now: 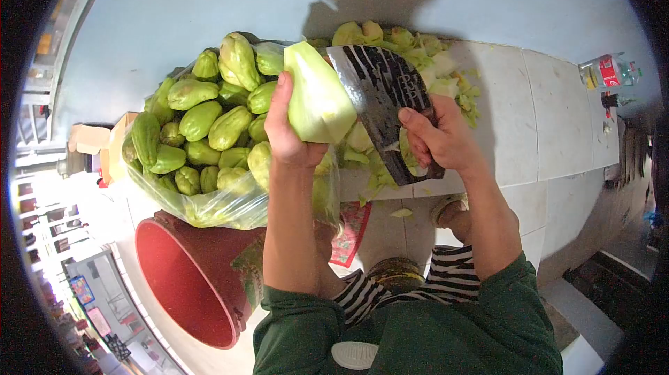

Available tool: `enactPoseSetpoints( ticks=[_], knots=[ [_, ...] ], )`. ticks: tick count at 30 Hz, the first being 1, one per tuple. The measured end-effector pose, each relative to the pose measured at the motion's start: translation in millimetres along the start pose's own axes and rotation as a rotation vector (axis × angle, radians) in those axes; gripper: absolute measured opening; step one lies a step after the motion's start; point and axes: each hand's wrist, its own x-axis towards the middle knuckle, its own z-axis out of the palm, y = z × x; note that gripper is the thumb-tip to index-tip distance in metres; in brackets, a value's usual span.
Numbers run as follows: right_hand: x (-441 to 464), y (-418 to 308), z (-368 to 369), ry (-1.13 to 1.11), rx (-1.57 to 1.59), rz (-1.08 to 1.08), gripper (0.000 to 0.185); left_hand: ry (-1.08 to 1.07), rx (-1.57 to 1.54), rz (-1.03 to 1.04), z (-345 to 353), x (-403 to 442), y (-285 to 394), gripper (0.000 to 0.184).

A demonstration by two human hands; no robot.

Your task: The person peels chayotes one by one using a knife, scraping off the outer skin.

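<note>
My left hand (291, 127) is wrapped round a peeled chayote (315, 96), pale green with flat cut faces, and holds it upright. In my right hand (444, 132) is a wide-bladed cleaver (382, 89), its dark blade streaked and worn to bare metal along the edge. The blade's edge lies close beside the chayote; whether they touch I cannot tell. Left of my left hand, a clear plastic bag (240, 208) bulges with several unpeeled green chayotes (202, 120). Behind and below the cleaver lie peelings (456, 86) and pale peeled pieces (348, 33).
A red bucket (178, 281) lies tilted below the bag. A pale tiled ledge (509, 110) runs along the wall, with a plastic bottle (610, 72) at its far right. A cardboard box (118, 145) stands at the left. My knees and striped shorts (449, 274) are below.
</note>
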Motion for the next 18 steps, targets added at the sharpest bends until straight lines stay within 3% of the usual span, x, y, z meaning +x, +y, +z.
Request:
enactPoseSetpoints(
  ticks=[18],
  knots=[
    [2.9,2.2,2.9,0.022,0.169,-0.003,0.033,-0.016,0.012,-0.044,7.6,-5.0,-4.4,0.046]
  ],
)
